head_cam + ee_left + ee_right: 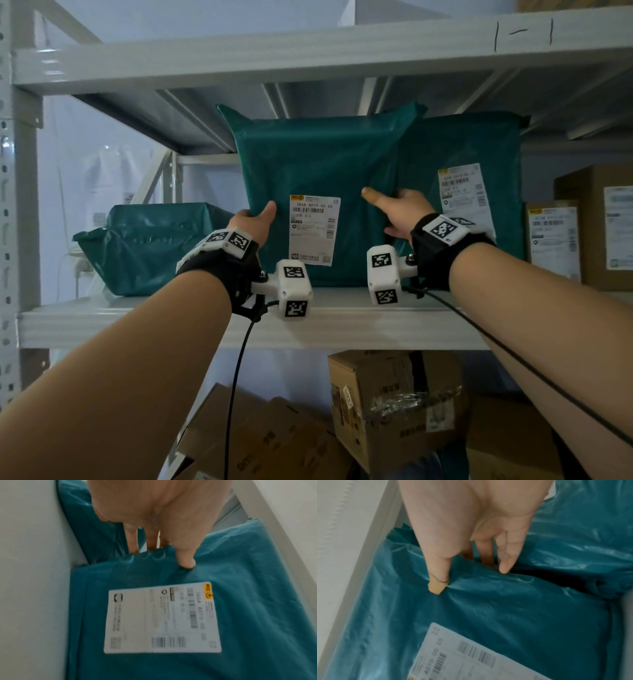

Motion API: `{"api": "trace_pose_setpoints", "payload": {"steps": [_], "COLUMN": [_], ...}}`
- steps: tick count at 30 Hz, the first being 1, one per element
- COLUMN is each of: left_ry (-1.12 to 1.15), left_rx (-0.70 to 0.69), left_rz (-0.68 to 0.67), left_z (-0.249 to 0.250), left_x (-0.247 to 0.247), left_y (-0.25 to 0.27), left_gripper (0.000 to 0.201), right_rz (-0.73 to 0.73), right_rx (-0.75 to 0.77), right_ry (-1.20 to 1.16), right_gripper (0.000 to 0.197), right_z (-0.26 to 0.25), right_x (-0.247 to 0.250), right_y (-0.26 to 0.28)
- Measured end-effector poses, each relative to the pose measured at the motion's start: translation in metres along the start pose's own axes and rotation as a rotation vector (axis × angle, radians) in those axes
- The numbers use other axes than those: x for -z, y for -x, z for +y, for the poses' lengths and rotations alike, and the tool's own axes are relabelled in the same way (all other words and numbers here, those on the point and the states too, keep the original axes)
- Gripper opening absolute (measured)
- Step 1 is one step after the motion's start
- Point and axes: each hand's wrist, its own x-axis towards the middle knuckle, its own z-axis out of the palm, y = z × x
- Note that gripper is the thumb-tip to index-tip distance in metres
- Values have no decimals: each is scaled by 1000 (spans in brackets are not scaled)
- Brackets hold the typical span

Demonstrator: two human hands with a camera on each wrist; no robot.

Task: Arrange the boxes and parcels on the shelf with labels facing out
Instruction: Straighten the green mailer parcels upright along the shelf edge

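A: Head view first. What have you got?

B: Both my hands are on a green parcel (318, 178) standing upright on the middle shelf (342, 329). Its label (314, 229) faces out toward me. My left hand (255, 222) grips the left edge, thumb on the front. My right hand (399, 210) grips the right edge, thumb on the front too, with a plaster on the tip.

A: Neighbours?

B: A second green parcel (479, 154) stands just behind and to the right, touching mine, its label (462, 186) also facing out. A third green parcel (154, 246) lies flat to the left. Cardboard boxes (582, 233) with labels sit at the far right. More boxes (394, 404) are on the level below. The beam above (308, 58) has "1-1" written on it.

A: Left wrist view?

B: Blurry. My left hand (154, 513) is clamped on the parcel (248, 601): thumb (185, 559) pressed on the front, fingers (133, 540) tucked behind the edge. The label (161, 618) shows barcodes. The flat parcel (82, 520) is behind my hand.

A: Right wrist?

B: My right hand (479, 513) pinches the parcel's (522, 615) edge: plastered thumb (438, 580) on the front, fingers (506, 561) going behind. A corner of the label (462, 658) shows at the bottom. The second parcel (582, 534) is beyond my fingers, shiny and crumpled.
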Motion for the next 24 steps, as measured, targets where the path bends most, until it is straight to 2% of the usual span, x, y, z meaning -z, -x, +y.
{"api": "trace_pose_setpoints", "payload": {"steps": [2,4,7,11,14,18,20,22,24], "left_ry": [108,149,84,-8,-73,47,73,89,102], "left_rx": [1,-3,-16,-17,-12,95,130,146,165], "left_rz": [57,125,183,159,101,-171,-216,-257,-294], "left_z": [3,5,9,17,15,3,-11,-21,-15], "left_x": [-1,-2,0,1,-2,-9,-13,-15,-14], "left_y": [0,-3,-9,-13,-15,-9,-24,-35,-22], "left_gripper": [57,59,63,51,53,83,95,98,90], "right_rz": [40,94,149,130,161,188,183,149,109], "right_rx": [46,68,99,137,210,201,182,184,197], "right_ry": [61,106,166,294,402,393,374,403,452], "right_gripper": [43,51,59,46,28,38,39,38,37], "right_z": [-1,-4,-9,-9,-7,-2,0,3,5], "right_x": [-2,-3,-4,-6,-6,-8,-9,-12,-15], "right_y": [-1,-3,-6,-10,-9,-8,-9,-9,-10]}}
